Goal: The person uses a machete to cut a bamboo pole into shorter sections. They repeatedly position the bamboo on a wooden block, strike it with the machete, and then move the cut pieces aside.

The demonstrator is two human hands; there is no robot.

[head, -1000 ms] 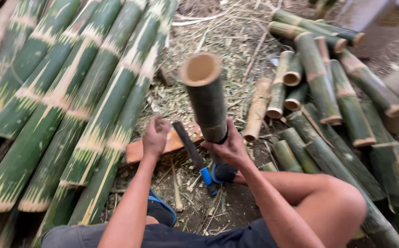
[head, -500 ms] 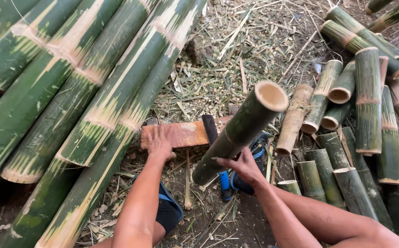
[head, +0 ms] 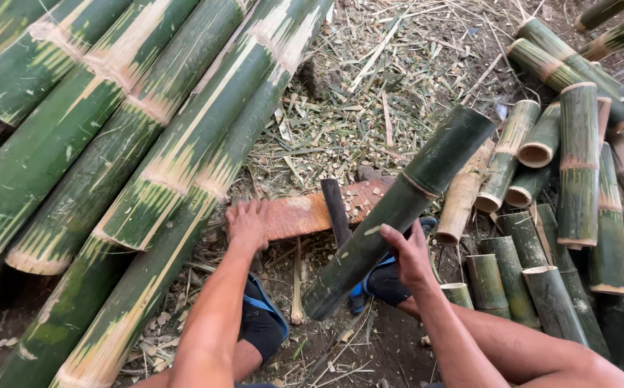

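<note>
While the right hand (head: 410,253) is wrapped around the dark green bamboo section (head: 398,208), gripping it near its middle, the piece leans tilted, its lower end down on the littered ground (head: 355,108) by a blue-strapped sandal (head: 369,284) and its upper end pointing up and to the right. The left hand (head: 247,224) lies flat and released, fingers spread, pressing on the near end of a reddish-brown wooden board (head: 304,212) that lies across the ground. A dark tool handle (head: 335,205) rests across that board, just beside the tilted section. To the left, several long bamboo poles (head: 146,136) lie side by side, green with pale scraped bands at the joints, their cut ends toward the person. To the right, a heap of short cut bamboo pieces (head: 578,165) lies and stands close together, some showing hollow ends. Dry shavings and splinters cover the ground between the two heaps. No packages, labels or signs show.
</note>
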